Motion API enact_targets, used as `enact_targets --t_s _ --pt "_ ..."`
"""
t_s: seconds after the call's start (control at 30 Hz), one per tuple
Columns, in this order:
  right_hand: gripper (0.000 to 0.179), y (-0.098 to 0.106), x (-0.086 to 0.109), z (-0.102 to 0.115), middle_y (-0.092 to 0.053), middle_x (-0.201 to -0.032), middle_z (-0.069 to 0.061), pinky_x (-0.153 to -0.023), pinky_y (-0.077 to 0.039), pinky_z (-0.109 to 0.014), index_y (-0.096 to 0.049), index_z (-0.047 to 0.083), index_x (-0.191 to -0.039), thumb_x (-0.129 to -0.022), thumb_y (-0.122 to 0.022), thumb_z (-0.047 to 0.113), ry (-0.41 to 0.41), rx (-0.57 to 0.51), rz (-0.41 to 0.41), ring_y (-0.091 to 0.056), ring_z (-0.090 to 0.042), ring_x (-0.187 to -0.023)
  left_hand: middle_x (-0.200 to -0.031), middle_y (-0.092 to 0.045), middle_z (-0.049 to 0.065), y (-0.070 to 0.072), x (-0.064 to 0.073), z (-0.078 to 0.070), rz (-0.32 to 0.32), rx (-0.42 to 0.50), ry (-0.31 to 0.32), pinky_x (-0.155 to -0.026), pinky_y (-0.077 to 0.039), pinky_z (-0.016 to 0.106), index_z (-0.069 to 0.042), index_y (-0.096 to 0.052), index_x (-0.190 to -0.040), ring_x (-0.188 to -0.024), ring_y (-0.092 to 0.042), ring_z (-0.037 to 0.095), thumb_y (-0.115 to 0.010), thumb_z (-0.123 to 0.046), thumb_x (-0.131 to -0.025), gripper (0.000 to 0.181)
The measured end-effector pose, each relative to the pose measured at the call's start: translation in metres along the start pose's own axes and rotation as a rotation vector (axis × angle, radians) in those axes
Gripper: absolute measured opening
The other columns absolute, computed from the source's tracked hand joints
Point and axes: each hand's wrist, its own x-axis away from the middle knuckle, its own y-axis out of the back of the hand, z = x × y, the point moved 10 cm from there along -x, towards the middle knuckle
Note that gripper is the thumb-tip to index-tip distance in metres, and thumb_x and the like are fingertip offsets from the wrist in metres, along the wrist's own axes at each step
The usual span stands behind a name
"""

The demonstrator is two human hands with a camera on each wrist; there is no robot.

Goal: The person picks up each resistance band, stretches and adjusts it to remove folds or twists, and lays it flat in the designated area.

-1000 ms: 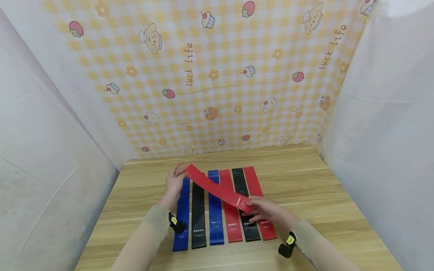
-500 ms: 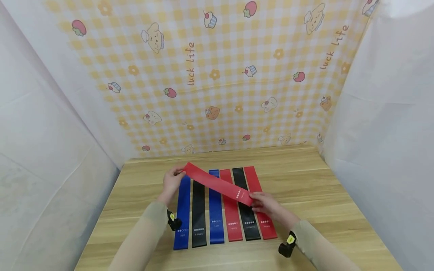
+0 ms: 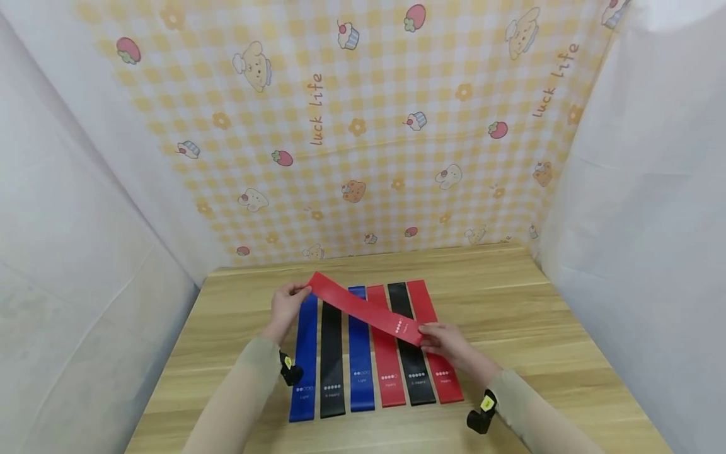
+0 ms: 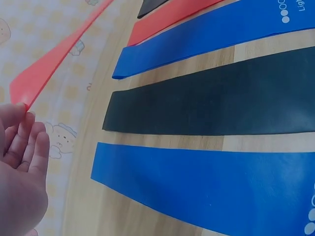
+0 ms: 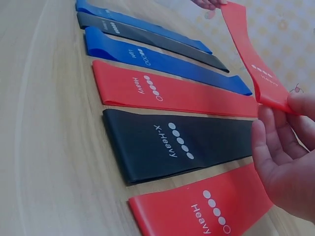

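A red resistance band [image 3: 363, 309] marked "Heavy" is held stretched out flat in the air, slanting over the bands on the table. My left hand [image 3: 287, 306] pinches its far left end between thumb and forefinger, the other fingers loosely bent in the left wrist view. At the printed end, my right hand [image 3: 448, 345] pinches the band with the thumb on top, also plain in the right wrist view. Below lie, from left, a blue band [image 3: 305, 359], a black band [image 3: 331, 353], a second blue band [image 3: 361, 372], a red band [image 3: 390, 372], another black band [image 3: 416, 372] and another red band [image 3: 445, 378].
The bands lie side by side on a wood-grain table [image 3: 527, 328], printed ends toward me. A yellow checked cloth [image 3: 386, 151] hangs behind the table. White sheets close in the left [image 3: 85, 252] and right [image 3: 635, 221] sides.
The held red band has risen slightly at its right end as my right hand moved up. My left hand has shifted a little left; both hands keep their pinch.
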Motion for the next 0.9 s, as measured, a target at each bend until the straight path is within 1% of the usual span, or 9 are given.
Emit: enact_targets --t_s 0.13,0.2,0.27,0.33,0.43,0.57,0.67,0.77,0.9 --pt "0.038 0.0 0.001 -0.001 -0.068 -0.089 -0.008 -0.075 -0.056 -0.032 -0.061 -0.006 -0.124 -0.092 -0.066 0.015 0.013 0.069 0.017 -0.063 -0.017 -0.072 -0.083 -0.066 0.011 -0.006 0.0 -0.003 0.02 0.061 0.011 -0.07 -0.056 0.037 0.005 -0.065 -0.105 -0.064 -0.062 0.016 -0.065 -0.013 -0.094 0.022" --pt "0.043 0.0 0.001 0.0 -0.066 -0.089 -0.008 -0.075 -0.056 -0.032 -0.056 -0.003 -0.131 -0.092 -0.066 0.014 0.028 0.113 0.032 -0.062 -0.018 -0.072 -0.078 -0.065 0.007 -0.01 0.001 -0.004 0.035 0.086 0.025 -0.063 -0.055 0.03 0.006 -0.064 -0.106 -0.06 -0.062 0.013 -0.064 -0.014 -0.095 0.022" --pt "0.044 0.001 0.001 0.001 -0.065 -0.087 -0.008 -0.074 -0.055 -0.032 -0.054 0.0 -0.132 -0.092 -0.065 0.013 0.052 0.146 0.04 -0.061 -0.019 -0.071 -0.076 -0.066 0.006 -0.014 0.002 -0.006 0.048 0.113 0.042 -0.06 -0.055 0.027 0.006 -0.063 -0.107 -0.061 -0.064 0.015 -0.063 -0.014 -0.095 0.023" --pt "0.041 0.001 0.001 0.003 -0.064 -0.086 -0.009 -0.072 -0.054 -0.032 -0.054 0.003 -0.129 -0.091 -0.065 0.012 0.079 0.175 0.048 -0.06 -0.02 -0.071 -0.079 -0.068 0.008 -0.017 0.003 -0.006 0.055 0.14 0.064 -0.06 -0.055 0.026 0.005 -0.063 -0.107 -0.065 -0.066 0.018 -0.063 -0.015 -0.095 0.023" --pt "0.028 0.0 0.0 0.007 -0.065 -0.089 -0.009 -0.071 -0.055 -0.032 -0.057 0.002 -0.117 -0.091 -0.065 0.009 0.119 0.205 0.063 -0.061 -0.021 -0.071 -0.088 -0.07 0.016 -0.019 0.004 -0.007 0.061 0.181 0.083 -0.065 -0.057 0.03 0.006 -0.062 -0.109 -0.069 -0.069 0.02 -0.063 -0.016 -0.096 0.025" --pt "0.014 -0.004 0.001 0.01 -0.064 -0.097 -0.008 -0.072 -0.055 -0.031 -0.063 0.001 -0.104 -0.092 -0.063 0.008 0.15 0.259 0.112 -0.061 -0.02 -0.074 -0.095 -0.07 0.019 -0.021 0.003 -0.007 0.062 0.211 0.102 -0.074 -0.057 0.036 0.005 -0.063 -0.111 -0.071 -0.07 0.019 -0.063 -0.017 -0.096 0.027" --pt "0.014 -0.007 0.004 0.012 -0.063 -0.098 -0.008 -0.073 -0.055 -0.032 -0.065 -0.001 -0.102 -0.093 -0.062 0.009 0.163 0.318 0.16 -0.06 -0.02 -0.076 -0.094 -0.071 0.015 -0.025 0.003 -0.006 0.068 0.247 0.123 -0.075 -0.057 0.036 0.005 -0.061 -0.113 -0.073 -0.07 0.019 -0.064 -0.017 -0.095 0.029" --pt "0.016 -0.008 0.007 0.012 -0.064 -0.099 -0.009 -0.074 -0.055 -0.033 -0.066 -0.003 -0.103 -0.093 -0.062 0.01 0.171 0.365 0.199 -0.061 -0.02 -0.078 -0.095 -0.071 0.014 -0.033 0.002 -0.007 0.071 0.31 0.145 -0.071 -0.057 0.032 0.007 -0.059 -0.117 -0.074 -0.07 0.019 -0.063 -0.015 -0.095 0.031" --pt "0.017 -0.006 0.011 0.012 -0.064 -0.1 -0.009 -0.076 -0.056 -0.035 -0.068 -0.002 -0.103 -0.093 -0.063 0.011 0.173 0.405 0.223 -0.062 -0.021 -0.081 -0.1 -0.07 0.017 -0.046 0.004 -0.017 0.068 0.392 0.167 -0.068 -0.058 0.03 0.008 -0.058 -0.12 -0.08 -0.071 0.024 -0.062 -0.011 -0.095 0.031"
